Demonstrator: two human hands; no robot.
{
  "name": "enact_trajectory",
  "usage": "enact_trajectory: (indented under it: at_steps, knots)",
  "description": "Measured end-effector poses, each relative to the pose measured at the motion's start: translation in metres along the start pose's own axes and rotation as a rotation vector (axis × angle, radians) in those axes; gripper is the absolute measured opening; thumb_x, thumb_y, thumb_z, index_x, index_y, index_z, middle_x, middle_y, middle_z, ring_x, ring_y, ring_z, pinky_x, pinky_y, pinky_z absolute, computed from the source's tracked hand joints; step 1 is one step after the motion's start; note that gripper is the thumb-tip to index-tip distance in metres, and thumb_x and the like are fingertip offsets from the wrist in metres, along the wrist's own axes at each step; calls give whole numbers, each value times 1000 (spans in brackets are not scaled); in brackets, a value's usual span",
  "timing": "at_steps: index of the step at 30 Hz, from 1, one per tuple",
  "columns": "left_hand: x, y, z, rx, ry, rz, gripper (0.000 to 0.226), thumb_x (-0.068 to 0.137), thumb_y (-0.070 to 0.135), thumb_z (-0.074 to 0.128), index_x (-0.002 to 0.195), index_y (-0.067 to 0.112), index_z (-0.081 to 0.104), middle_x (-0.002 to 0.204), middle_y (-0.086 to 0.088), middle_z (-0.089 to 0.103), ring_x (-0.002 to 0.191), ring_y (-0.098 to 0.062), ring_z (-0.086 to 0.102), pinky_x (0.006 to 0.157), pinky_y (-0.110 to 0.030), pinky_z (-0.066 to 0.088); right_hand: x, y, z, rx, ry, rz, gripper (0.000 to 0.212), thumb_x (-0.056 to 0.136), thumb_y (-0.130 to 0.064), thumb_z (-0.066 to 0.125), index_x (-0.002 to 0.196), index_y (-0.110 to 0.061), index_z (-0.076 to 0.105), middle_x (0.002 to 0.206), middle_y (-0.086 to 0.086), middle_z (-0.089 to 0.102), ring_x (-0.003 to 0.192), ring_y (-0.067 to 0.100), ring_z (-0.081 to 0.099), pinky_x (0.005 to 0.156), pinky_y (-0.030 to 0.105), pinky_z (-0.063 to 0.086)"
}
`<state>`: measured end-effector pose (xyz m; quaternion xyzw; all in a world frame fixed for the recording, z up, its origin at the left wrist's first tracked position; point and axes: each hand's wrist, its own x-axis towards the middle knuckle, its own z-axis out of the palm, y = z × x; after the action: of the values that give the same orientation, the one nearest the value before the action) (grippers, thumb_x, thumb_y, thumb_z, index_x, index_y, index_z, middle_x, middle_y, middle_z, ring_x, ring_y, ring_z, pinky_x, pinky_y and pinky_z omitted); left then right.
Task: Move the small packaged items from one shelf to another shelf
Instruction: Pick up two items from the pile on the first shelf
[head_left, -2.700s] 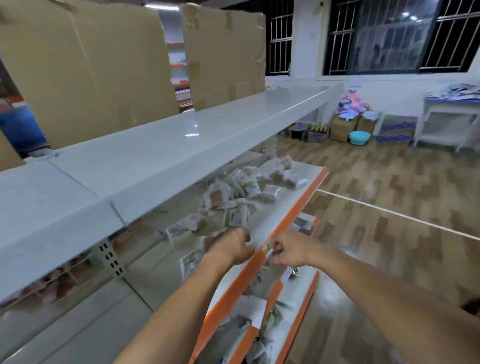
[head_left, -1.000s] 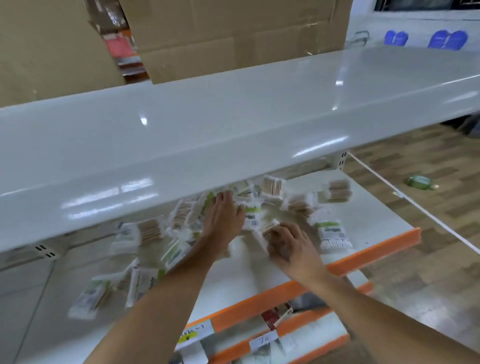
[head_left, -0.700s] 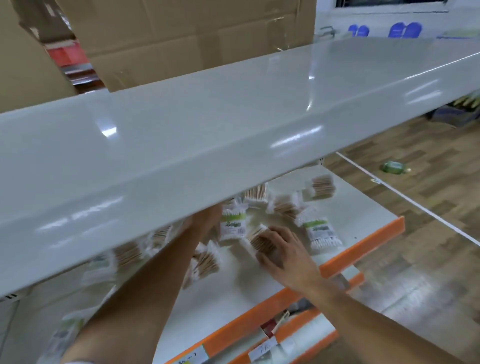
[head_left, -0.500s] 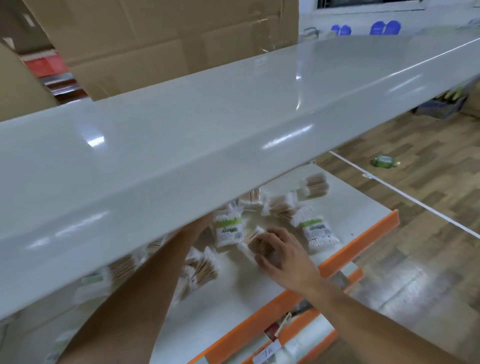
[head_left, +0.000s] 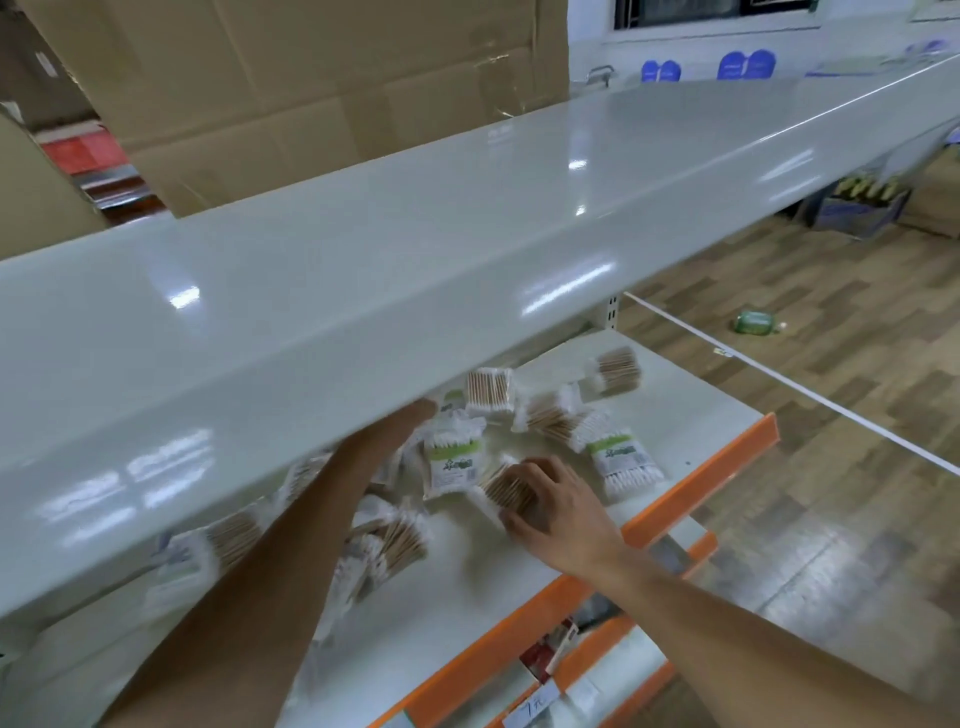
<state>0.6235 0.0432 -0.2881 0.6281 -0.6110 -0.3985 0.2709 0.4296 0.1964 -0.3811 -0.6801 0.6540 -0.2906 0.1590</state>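
Since a moment ago, left hand (head_left: 410, 422) slid under the top shelf (head_left: 467, 218), grip hidden; right hand (head_left: 556, 506) curls around 1 packet (head_left: 506, 486). Nothing moved across yet.

Left hand (head_left: 400, 431): moved from the orange front edge to deep among the cotton swab packets (head_left: 545, 415), now mostly hidden under the upper shelf (head_left: 415, 249). Right hand (head_left: 556, 506): moved from that edge onto one packet (head_left: 506, 488), fingers curled over it.

We see the right hand (head_left: 558, 512) gripping a cotton-swab packet (head_left: 506, 488) on the white shelf (head_left: 691, 415), the left hand (head_left: 387, 436) partly hidden under the upper shelf (head_left: 415, 249).
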Motion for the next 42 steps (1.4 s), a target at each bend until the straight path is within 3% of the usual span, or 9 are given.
enact_trajectory:
  at_steps: [5, 10, 14, 25, 31, 33, 35, 39, 42]
  knots:
    - [2, 22, 4, -72, -20, 124, 53, 82, 33, 79, 127, 14, 60, 127, -6, 65, 117, -27, 61, 101, -39, 48, 8, -4, -15, -24, -39, -24, 53, 85, -57, 55, 128, -26, 57, 128, 0, 49, 119, 22, 49, 98, 37, 44]
    - [-5, 36, 23, -55, -64, 133, 50, 65, 55, 84, 106, 30, 68, 107, 5, 72, 98, -15, 69, 87, -34, 55, 27, -1, -48, 49, 93, -62, 36, 90, -33, 64, 122, -17, 64, 120, 2, 59, 112, 23, 56, 90, 37, 49]
    - [-11, 44, 46, -4, -105, 117, 57, 63, 66, 78, 103, 28, 68, 104, 4, 72, 97, -18, 68, 92, -41, 54, 52, 29, -92, -20, 148, -68, 27, 89, -25, 65, 115, -19, 66, 114, 0, 62, 106, 21, 60, 83, 33, 50]
    - [-17, 46, 78, 10, -23, 85, 61, 58, 83, 67, 84, 28, 72, 77, 5, 74, 73, -13, 71, 73, -37, 60, 125, 131, -145, -517, -162, -51, 75, 86, -29, 68, 152, -27, 32, 156, 2, 34, 141, 26, 33, 113, 41, 29]
    - [-28, 48, 82, 20, 51, 41, 51, 60, 75, 72, 87, 32, 68, 86, 8, 74, 82, -12, 71, 78, -40, 62, 159, 139, -137, -496, -270, -58, 47, 91, -33, 61, 136, -27, 48, 131, 4, 56, 119, 29, 51, 100, 41, 44]
    - [-32, 50, 86, 20, 72, 42, 45, 67, 69, 74, 90, 31, 67, 88, 9, 73, 83, -11, 71, 80, -40, 61, 169, 140, -139, -277, -347, -2, 55, 87, -32, 70, 136, -24, 46, 128, 2, 60, 118, 20, 57, 97, 37, 49]
    - [-37, 51, 90, 0, 84, 44, 43, 72, 63, 75, 95, 27, 68, 91, 6, 73, 87, -14, 71, 84, -43, 60, 174, 137, -141, 129, -350, 100, 56, 81, -39, 79, 124, -22, 46, 108, -5, 67, 96, 2, 67, 76, 21, 54]
    - [-45, 52, 94, -6, 120, 11, 51, 77, 58, 74, 107, 18, 68, 97, 1, 73, 90, -18, 70, 87, -45, 59, 182, 122, -139, 628, -444, 231, 38, 85, -46, 71, 108, -17, 64, 104, 12, 70, 87, 22, 72, 73, 40, 63]
    - [-48, 54, 95, -18, 146, -26, 49, 78, 57, 73, 107, 18, 67, 96, -2, 74, 89, -22, 71, 85, -46, 59, 183, 108, -138, 897, -588, 294, 31, 88, -41, 67, 110, -19, 69, 111, 22, 66, 88, 33, 73, 74, 40, 61]
